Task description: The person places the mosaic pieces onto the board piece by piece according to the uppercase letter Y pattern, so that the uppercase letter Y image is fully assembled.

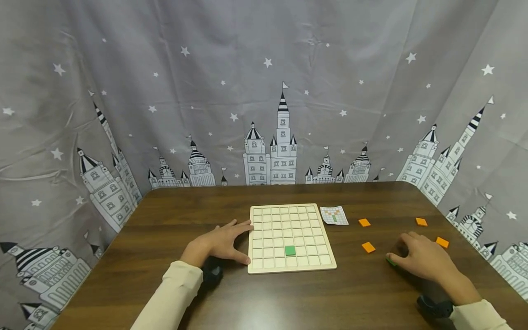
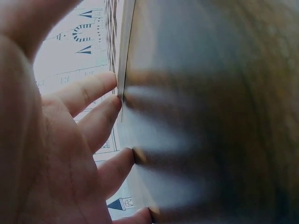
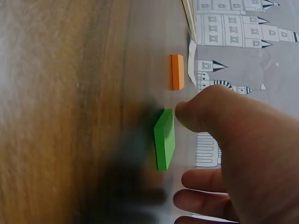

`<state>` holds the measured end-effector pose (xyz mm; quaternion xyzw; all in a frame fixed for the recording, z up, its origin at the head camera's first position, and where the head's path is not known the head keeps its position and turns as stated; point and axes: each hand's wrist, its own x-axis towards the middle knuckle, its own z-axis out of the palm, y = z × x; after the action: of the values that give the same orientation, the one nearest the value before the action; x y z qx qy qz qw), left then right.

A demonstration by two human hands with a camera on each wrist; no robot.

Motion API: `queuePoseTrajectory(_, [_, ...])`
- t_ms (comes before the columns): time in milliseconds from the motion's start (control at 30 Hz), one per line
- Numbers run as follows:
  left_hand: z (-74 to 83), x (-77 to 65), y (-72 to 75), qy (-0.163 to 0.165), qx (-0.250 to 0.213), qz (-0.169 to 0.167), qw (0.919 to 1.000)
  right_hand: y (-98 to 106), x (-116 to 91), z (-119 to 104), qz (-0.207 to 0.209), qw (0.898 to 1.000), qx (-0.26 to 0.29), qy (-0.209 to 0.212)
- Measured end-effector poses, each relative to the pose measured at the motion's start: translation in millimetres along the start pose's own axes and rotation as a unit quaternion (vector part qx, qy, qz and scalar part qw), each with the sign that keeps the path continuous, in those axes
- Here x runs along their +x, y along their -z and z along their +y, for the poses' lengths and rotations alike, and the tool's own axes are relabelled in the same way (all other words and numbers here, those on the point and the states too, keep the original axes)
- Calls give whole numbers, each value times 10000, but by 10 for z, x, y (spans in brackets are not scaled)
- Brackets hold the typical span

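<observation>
A pale wooden grid board (image 1: 269,251) lies on the table, with one green square tile (image 1: 290,250) in a cell of its lower rows. My left hand (image 1: 222,242) rests spread at the board's left edge, thumb and fingertips against the frame. In the left wrist view the fingers (image 2: 96,93) reach down to the table and the board's side. Over at the right, my right hand (image 1: 425,256) is arched low above another green tile (image 3: 164,140), which lies on the table. Its thumb (image 3: 189,114) is close by the tile, the other fingers spaced apart from it.
Several orange tiles lie around the right hand: two to its left (image 1: 368,247), one beyond it (image 1: 421,222) and one beside it (image 1: 442,242). A small paper card (image 1: 334,215) with a coloured grid pattern lies by the board's upper right corner. A grey castle-print curtain (image 1: 264,91) hangs behind the table.
</observation>
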<state>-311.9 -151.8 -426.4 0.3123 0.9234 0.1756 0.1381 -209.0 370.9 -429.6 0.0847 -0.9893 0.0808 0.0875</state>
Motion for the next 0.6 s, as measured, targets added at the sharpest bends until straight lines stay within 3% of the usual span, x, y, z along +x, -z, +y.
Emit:
queuePoseTrajectory(333, [2, -10, 6, -56, -89, 17, 9999, -46, -3, -35, 11, 9999, -72, 134])
queuePoseTrajectory(600, [-2, -28, 8, -68, -102, 8, 9999, -53, 12, -25, -230, 9996, 130, 118])
